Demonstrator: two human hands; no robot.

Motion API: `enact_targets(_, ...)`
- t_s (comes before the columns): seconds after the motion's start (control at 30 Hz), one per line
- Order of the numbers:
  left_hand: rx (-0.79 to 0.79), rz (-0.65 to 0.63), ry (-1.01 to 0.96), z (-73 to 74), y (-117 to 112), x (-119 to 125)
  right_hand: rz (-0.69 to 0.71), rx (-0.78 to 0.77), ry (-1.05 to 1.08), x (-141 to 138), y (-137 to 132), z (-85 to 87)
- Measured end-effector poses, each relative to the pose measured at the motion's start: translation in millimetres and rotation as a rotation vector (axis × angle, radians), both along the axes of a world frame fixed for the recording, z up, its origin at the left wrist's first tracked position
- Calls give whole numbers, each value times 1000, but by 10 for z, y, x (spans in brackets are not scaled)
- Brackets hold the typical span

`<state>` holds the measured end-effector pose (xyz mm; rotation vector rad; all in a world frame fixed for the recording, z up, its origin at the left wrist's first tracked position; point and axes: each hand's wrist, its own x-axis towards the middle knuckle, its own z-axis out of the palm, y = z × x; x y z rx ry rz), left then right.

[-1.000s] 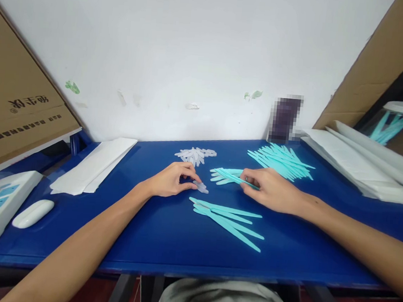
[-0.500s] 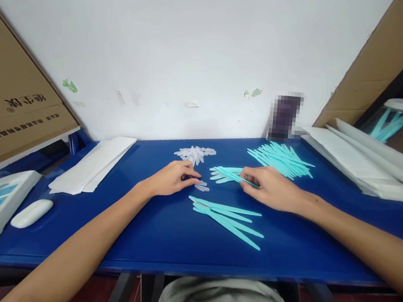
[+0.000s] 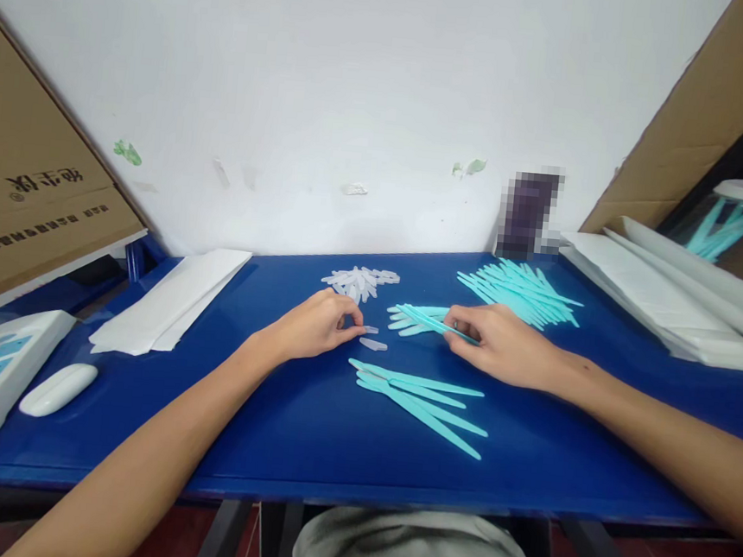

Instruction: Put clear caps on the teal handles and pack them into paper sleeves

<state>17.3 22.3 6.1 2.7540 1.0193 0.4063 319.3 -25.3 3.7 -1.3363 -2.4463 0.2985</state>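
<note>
Head view: one blue counter point(image 3: 305, 446), far edge set along a white wall point(image 3: 333, 119), carrying the following. Left hand point(image 3: 315, 326), at the middle of the counter: thumb and forefinger drawn to a narrow pinch, the left end of a small translucent piece point(image 3: 370, 330) between their tips. Second translucent piece point(image 3: 373, 345), lying flat just beside it, on the near-edge side. Translucent pile point(image 3: 358, 282), pieces overlapping, beyond the left hand toward the far edge. Right hand point(image 3: 502, 344), right of the middle: fingers closed on at least one turquoise stick point(image 3: 433, 323), its free end pointing left above a loose group of sticks point(image 3: 411, 330); contact with these cannot be told. Turquoise pile point(image 3: 519, 293), many sticks heaped crosswise, near the far edge, right of the middle. Fanned sticks point(image 3: 428, 411), turquoise, between the hands and the near edge: left ends crossing, four right ends spread apart. White sheets point(image 3: 167, 304), overlapping, toward the far left corner. White oval object point(image 3: 58, 390), near the left edge, just beside a white device point(image 3: 33, 353) with blue panels. White stack point(image 3: 661, 308), toward the far right corner. Lidded container point(image 3: 733, 225), holding turquoise sticks, beyond the stack. Cardboard box point(image 3: 45, 146), printed, at the left.
</note>
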Motion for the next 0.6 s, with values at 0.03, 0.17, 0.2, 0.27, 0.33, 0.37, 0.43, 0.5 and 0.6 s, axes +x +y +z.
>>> enact_targets(0.03,4,4,6,-5,-4,-2,-1,3,0,0,2,-2)
enact_targets(0.17,8,-8,-17,-27,-16,-8,-6,0,-1,5,11,-6)
enact_targets(0.2,11,-22,-19,-28,-23,-4,-8,5,-4,8,16,-8)
enact_targets(0.27,23,-79,-7,-25,-45,13,-8,31,-11,19,29,-16)
enact_targets(0.33,37,-149,23,-15,-74,39,1,80,-10,37,43,-29)
enact_targets(0.37,41,-172,36,-7,-90,52,7,102,-8,47,49,-35)
enact_targets(0.43,42,-183,61,19,-125,76,9,131,-12,70,56,-46)
enact_targets(0.5,33,-166,92,61,-158,90,8,138,-35,89,54,-46)
enact_targets(0.6,5,-151,115,132,-188,91,22,103,-71,92,36,-25)
